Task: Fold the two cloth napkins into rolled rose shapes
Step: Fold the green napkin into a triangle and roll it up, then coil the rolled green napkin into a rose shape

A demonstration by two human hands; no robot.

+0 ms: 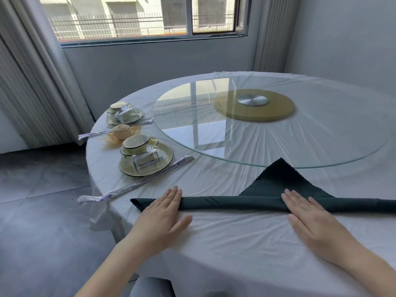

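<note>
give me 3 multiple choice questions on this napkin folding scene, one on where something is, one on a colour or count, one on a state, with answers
1. Where does the finished beige rose napkin sit?
A. on the glass turntable
B. between the two plate settings
C. under the right hand

2. What colour is the napkin being rolled?
A. dark green
B. red
C. white

3. How far along is that napkin?
A. still a flat square
B. rolled into a long band with a triangular tip left flat
C. coiled into a rose

Answers:
1 B, it lies on the tablecloth between the far plate and the near plate.
2 A, the cloth is dark green against the white cover.
3 B, the left hand and right hand press flat on a long roll, and a point reaches the glass turntable.
</note>
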